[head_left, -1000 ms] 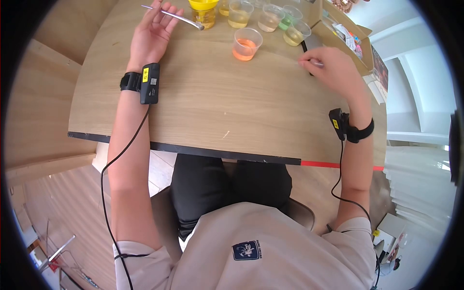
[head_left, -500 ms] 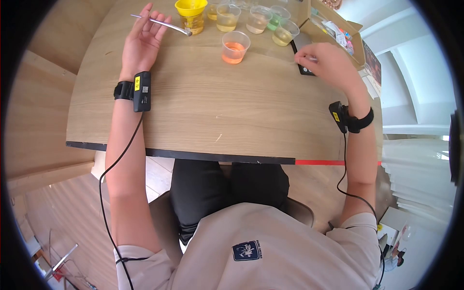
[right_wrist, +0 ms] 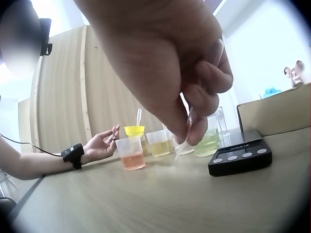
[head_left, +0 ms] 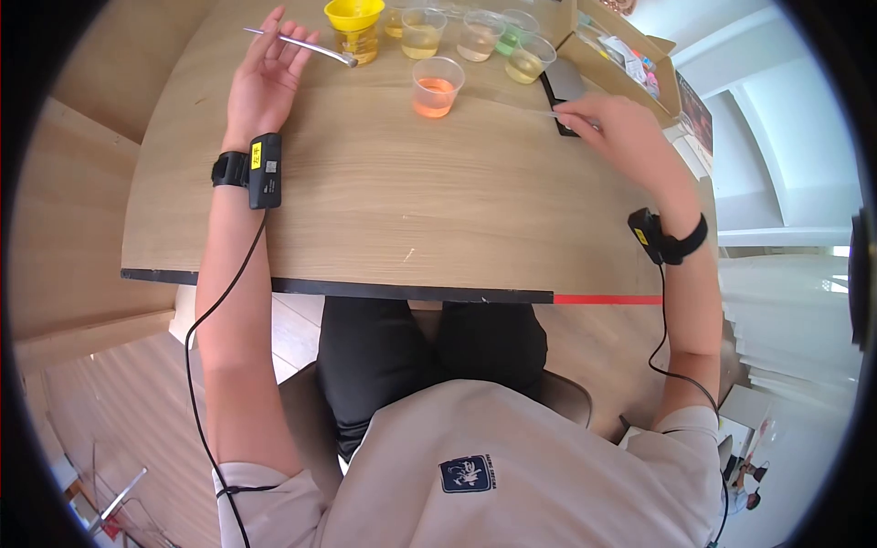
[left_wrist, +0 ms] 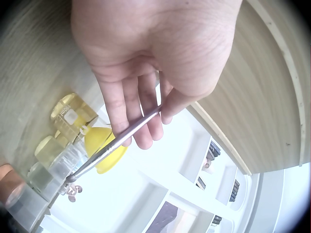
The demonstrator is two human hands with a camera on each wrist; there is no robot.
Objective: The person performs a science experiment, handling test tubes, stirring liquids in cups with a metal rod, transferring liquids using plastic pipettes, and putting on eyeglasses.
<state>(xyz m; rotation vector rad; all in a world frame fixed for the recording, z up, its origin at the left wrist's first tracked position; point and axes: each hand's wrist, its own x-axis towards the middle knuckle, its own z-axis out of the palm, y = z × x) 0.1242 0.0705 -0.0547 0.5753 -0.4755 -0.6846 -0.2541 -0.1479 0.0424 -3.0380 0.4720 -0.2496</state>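
Observation:
My left hand (head_left: 263, 84) is palm up at the table's left. It pinches a slim metal spoon (left_wrist: 114, 144), thin handle between thumb and fingers, small dark tip pointing right near a yellow funnel (head_left: 354, 13) that sits on a beaker (head_left: 356, 46) of amber liquid. At the right, my right hand (head_left: 621, 137) grips a clear plastic dropper (right_wrist: 183, 147), its bulb end partly hidden inside the curled fingers. The dropper's thin stem reaches left from the fingertips in the head view. A clear cup of orange liquid (head_left: 437, 87) stands between the two hands.
Several clear cups with pale yellow, pinkish and green liquid, such as a yellowish cup (head_left: 530, 62), stand at the back. A black digital scale (right_wrist: 240, 158) lies beside my right hand. Behind it is an open cardboard box (head_left: 671, 91) of small items.
The right hand has turned, and the dropper's stem now shows extending left of the fingertips. The head view has shifted, so the cups sit farther left. The left hand keeps its hold on the spoon.

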